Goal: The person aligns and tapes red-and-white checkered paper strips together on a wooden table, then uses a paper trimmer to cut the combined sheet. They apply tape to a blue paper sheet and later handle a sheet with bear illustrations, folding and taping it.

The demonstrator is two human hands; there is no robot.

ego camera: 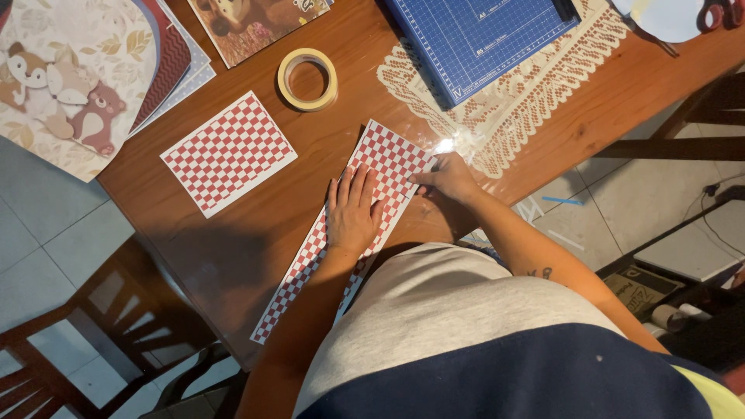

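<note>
The left hand (353,211) lies flat, fingers spread, on the long red-and-white checked paper strip (386,159); the right hand (448,178) pinches its edge, which may slip, skewing the crease.

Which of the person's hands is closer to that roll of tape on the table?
Left. The left hand lies flat on the long checkered strip, below the tape roll. The right hand pinches the strip's edge farther to the side.
</note>
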